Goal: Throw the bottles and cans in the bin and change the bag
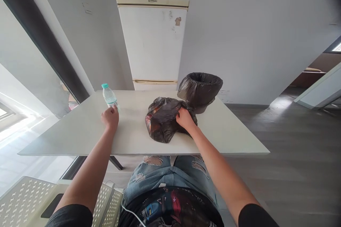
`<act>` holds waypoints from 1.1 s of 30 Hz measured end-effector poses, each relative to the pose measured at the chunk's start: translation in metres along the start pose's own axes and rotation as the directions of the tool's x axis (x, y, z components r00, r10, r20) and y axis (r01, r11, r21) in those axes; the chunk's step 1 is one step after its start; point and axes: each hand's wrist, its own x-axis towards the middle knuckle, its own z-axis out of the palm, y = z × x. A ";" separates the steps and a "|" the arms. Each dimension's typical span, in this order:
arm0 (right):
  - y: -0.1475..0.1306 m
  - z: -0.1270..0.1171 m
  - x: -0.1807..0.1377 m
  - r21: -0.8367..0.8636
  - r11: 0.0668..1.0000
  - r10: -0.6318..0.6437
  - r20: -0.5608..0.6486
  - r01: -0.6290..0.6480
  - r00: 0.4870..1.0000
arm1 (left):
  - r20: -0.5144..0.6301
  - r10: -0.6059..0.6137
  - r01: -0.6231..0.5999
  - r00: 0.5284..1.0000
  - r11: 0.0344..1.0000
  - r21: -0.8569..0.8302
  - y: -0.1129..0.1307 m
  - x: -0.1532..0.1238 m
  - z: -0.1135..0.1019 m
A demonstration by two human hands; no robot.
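Observation:
My left hand [110, 117] is closed round the lower part of a small clear water bottle [109, 95] with a teal cap, tilted on the white table [80, 131]. My right hand [184, 118] is closed on the gathered top of a full black plastic bag [162, 120] lying in the middle of the table. Just behind that bag stands a small bin lined with a black bag [200, 88], its mouth open and tipped toward me.
A white fridge [153, 42] stands against the wall behind the table. A perforated white chair [23, 198] sits at my lower left. Grey floor [293, 156] spreads to the right, and a large window is on the left.

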 end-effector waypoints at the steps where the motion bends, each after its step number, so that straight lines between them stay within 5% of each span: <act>1: 0.001 0.000 0.008 -0.025 0.999 -0.025 0.012 0.025 1.000 | 0.006 0.026 -0.026 1.000 1.000 0.006 0.000 -0.001 0.000; 8: 0.016 0.009 0.028 -0.236 0.942 0.258 0.058 -0.238 0.964 | 0.042 0.081 -0.083 0.996 0.996 0.034 0.002 -0.001 0.001; 14: 0.016 -0.008 0.012 -0.225 0.930 0.318 0.094 -0.291 0.944 | 0.070 0.100 -0.102 0.993 0.994 0.025 0.006 -0.002 0.000; 28: -0.055 -0.102 -0.120 0.046 0.959 0.282 -0.036 -0.280 0.959 | 0.119 0.276 -0.268 0.954 0.960 -0.086 0.013 -0.009 -0.010; 33: -0.042 -0.137 -0.167 0.284 0.915 0.305 -0.025 -0.285 0.952 | -0.086 0.297 -0.309 0.951 0.925 -0.221 0.048 -0.030 -0.045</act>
